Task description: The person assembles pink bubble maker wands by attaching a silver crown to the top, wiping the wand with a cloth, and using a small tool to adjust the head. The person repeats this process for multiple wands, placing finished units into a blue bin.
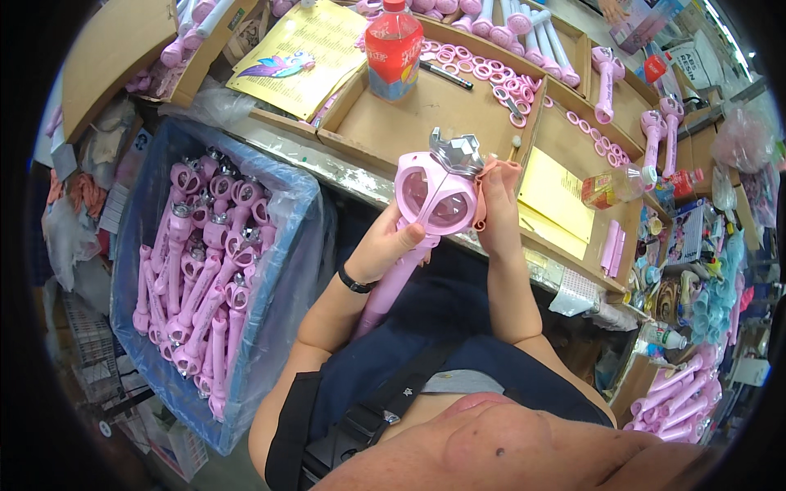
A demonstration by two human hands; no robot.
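A pink toy wand (416,182) with a silver crown on its round, two-windowed head is held up in front of my chest. My left hand (381,248) is wrapped round its neck just below the head, thumb across the front, and the handle slants down toward my lap. My right hand (500,219) grips an orange cloth (494,176) against the right side of the wand's head, next to the crown. Part of the cloth is hidden behind the fingers.
At the left stands a blue plastic-lined bin (304,192) full of similar wands. Cardboard trays (368,123) on the bench hold pink rings (458,56), a black marker (446,75) and a red-labelled bottle (393,51). More pink handles (675,401) lie at the lower right.
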